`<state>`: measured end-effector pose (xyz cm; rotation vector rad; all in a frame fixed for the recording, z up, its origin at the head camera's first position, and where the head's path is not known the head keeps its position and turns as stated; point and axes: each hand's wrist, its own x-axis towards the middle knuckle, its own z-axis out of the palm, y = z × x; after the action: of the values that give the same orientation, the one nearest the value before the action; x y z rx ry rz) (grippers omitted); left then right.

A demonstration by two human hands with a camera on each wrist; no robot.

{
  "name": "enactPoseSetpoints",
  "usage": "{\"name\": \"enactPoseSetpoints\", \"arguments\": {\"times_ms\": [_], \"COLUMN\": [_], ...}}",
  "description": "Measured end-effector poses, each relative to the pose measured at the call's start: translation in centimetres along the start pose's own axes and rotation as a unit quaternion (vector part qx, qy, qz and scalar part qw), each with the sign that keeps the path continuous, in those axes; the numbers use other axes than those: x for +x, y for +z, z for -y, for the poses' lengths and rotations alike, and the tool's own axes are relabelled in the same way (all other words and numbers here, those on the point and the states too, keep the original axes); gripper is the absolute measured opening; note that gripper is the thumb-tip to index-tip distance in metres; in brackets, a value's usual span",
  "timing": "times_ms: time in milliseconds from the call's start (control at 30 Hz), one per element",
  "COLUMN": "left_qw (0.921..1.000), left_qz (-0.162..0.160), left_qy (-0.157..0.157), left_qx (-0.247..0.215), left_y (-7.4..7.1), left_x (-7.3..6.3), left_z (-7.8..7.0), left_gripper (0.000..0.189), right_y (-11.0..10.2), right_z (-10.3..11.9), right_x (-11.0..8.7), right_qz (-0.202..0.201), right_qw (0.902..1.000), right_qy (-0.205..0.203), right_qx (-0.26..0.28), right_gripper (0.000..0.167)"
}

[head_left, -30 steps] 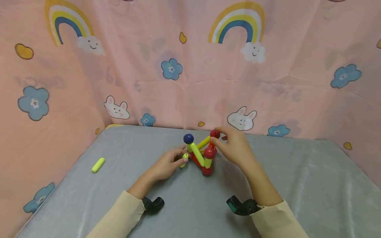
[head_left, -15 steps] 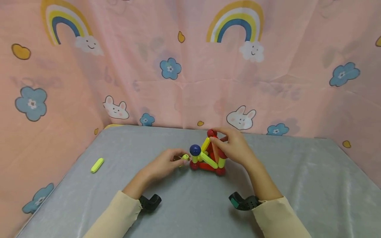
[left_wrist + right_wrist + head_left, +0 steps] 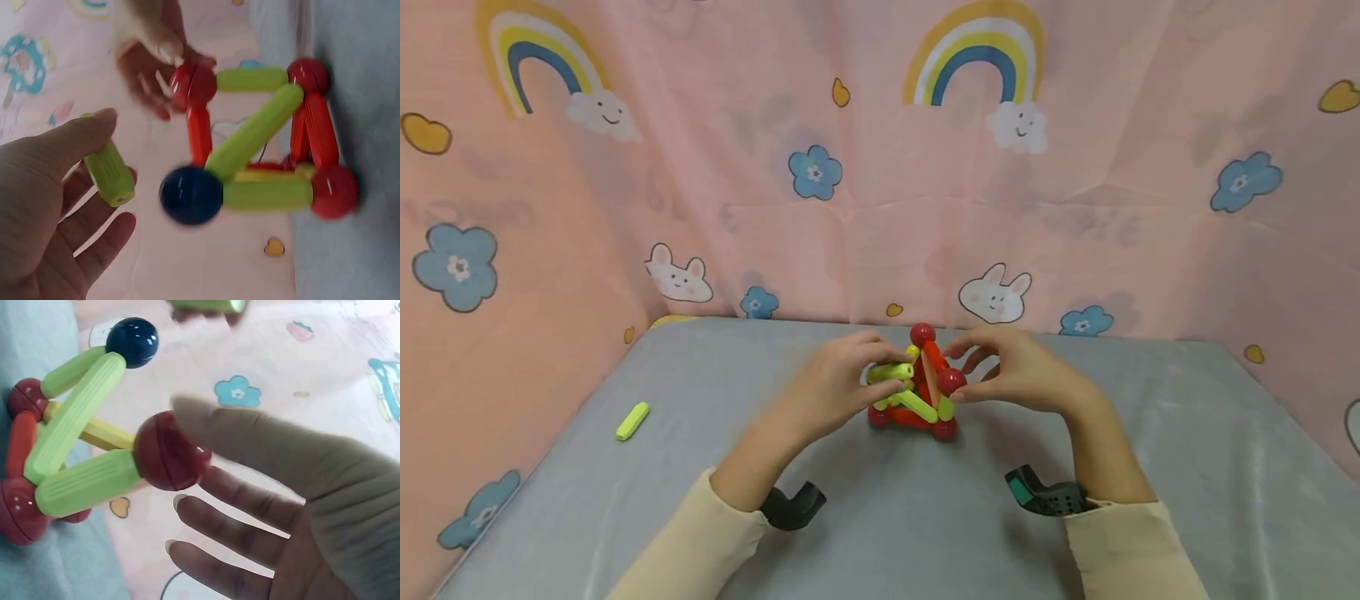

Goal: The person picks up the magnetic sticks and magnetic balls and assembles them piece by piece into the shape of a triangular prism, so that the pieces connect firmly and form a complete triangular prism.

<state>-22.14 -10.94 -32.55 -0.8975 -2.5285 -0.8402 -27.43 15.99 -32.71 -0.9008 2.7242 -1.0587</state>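
Note:
A frame of magnetic sticks and balls stands on the table in front of both hands, with red balls at its lower corners (image 3: 944, 429) and a dark blue ball (image 3: 191, 195) on an upper one. My left hand (image 3: 831, 383) pinches a loose yellow-green magnetic stick (image 3: 110, 172) between thumb and fingers, level with the frame's top and beside the blue ball. In the head view, that hand and stick mostly hide the blue ball. My right hand (image 3: 1030, 371) holds an upper red ball (image 3: 169, 451) between thumb and index finger, the other fingers spread loosely.
Another yellow-green stick (image 3: 632, 422) lies at the left of the grey table (image 3: 700, 467). A pink printed curtain (image 3: 865, 225) hangs behind and to the left. Each wrist carries a black camera mount (image 3: 1045, 492).
The frame first turned, bringing its blue ball nearer. My left hand has since lifted its stick up and right over the frame. My right hand has shifted from the far red ball to the nearer one.

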Motion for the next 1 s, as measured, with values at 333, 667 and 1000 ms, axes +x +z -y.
{"name": "enactPoseSetpoints", "arguments": {"times_ms": [333, 667, 1000], "left_qw": [0.9979, 0.9972, 0.9967], "left_qz": [0.063, 0.069, 0.075], "left_qy": [0.007, -0.025, -0.03], "left_qx": [-0.01, -0.017, -0.002], "left_y": [3.4, 3.6, 4.0], "left_x": [2.3, 2.5, 2.5], "left_z": [0.1, 0.4, 1.2], "left_gripper": [0.027, 0.026, 0.024], "right_y": [0.2, 0.0, 0.0], "right_z": [-0.3, -0.2, -0.3], "right_x": [0.1, 0.1, 0.2], "right_qz": [0.019, 0.029, 0.031], "right_qw": [0.9997, 0.9989, 0.9989], "right_qy": [-0.002, -0.002, -0.005], "right_qx": [0.015, 0.038, 0.034], "right_gripper": [0.032, 0.031, 0.03]}}
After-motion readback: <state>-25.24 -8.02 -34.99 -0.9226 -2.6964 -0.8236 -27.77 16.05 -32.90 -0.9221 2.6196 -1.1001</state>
